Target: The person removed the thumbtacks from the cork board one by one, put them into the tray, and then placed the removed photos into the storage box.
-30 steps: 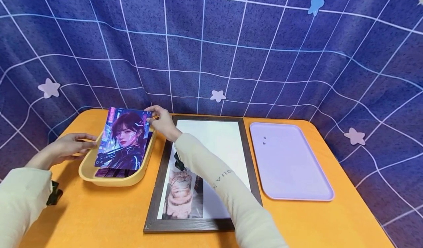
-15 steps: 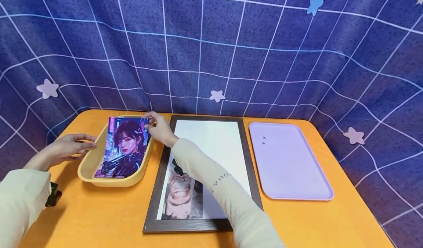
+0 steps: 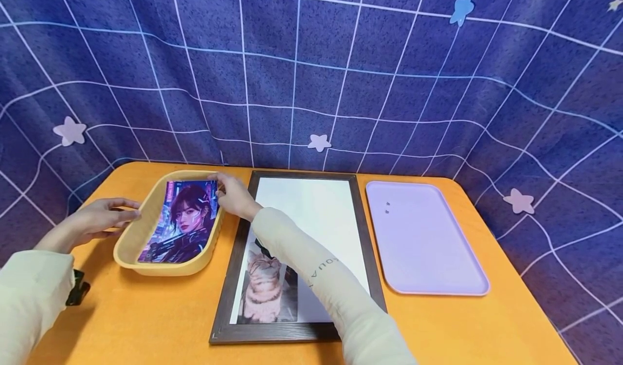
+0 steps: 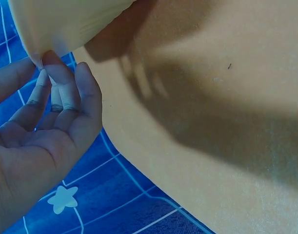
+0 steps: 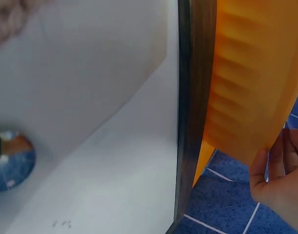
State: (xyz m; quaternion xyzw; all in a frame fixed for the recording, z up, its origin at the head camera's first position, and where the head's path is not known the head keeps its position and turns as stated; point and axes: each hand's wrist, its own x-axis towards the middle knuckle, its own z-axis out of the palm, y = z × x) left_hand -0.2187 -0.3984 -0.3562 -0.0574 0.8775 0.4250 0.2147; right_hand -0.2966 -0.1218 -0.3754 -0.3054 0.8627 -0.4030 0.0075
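A picture card point(image 3: 187, 221) with a dark-haired figure in purple and blue lies face up inside a pale yellow basin point(image 3: 127, 243). My right hand point(image 3: 236, 194) pinches the card's far right corner, close over the basin's rim. In the right wrist view its fingers and thumb are bent at the corner of the basin point(image 5: 251, 87). My left hand point(image 3: 97, 219) holds the basin's left rim. The left wrist view shows its fingertips and thumb right at the rim, the palm of the left hand point(image 4: 46, 141) turned up. Part of the card's corner is hidden by my right fingers.
A dark wooden frame point(image 3: 226, 284) with a white panel lies beside the basin, under my right forearm. A cat picture point(image 3: 265, 294) sits in its near left corner. Further right is a lilac tray point(image 3: 428, 246) with two tiny dark pieces. A blue gridded curtain point(image 3: 311, 84) hangs behind the orange tabletop point(image 3: 160, 316).
The picture card has gone down from above the basin to lie inside it, with my right hand lowering along with it. My left hand has stayed at the left rim.
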